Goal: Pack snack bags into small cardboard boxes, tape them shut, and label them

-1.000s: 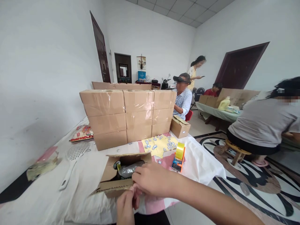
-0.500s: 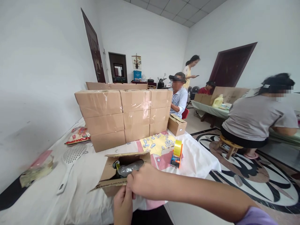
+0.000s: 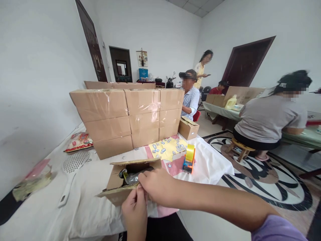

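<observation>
An opened cardboard box [image 3: 117, 197] stands close in front of me, its flaps raised. Inside lie a clear plastic-wrapped item [image 3: 131, 179] and something dark with a yellow-green edge. At the near right corner of the box, my left hand [image 3: 135, 207] is closed with thumb and finger pinched together. My right hand [image 3: 159, 185] reaches across from the right, also closed, its fingertips meeting those of my left hand by the near flap. Whatever sits between the fingertips is hidden or too small to name. Beyond the box lies a yellow sheet [image 3: 163, 149] bearing several small labels.
Stacked, taped cartons [image 3: 144, 117] form a wall behind the box. An orange tape dispenser [image 3: 189, 159] is at the right, a white slotted skimmer [image 3: 72, 170] at the left beside a red-and-white packet [image 3: 79, 141]. Another carton [image 3: 188, 129] stands near a seated person [image 3: 192, 97].
My view has shifted slightly, moving the scene left. Both hands stay pinched together at the box's near right corner, with the right fingers moved a little over the edge.
</observation>
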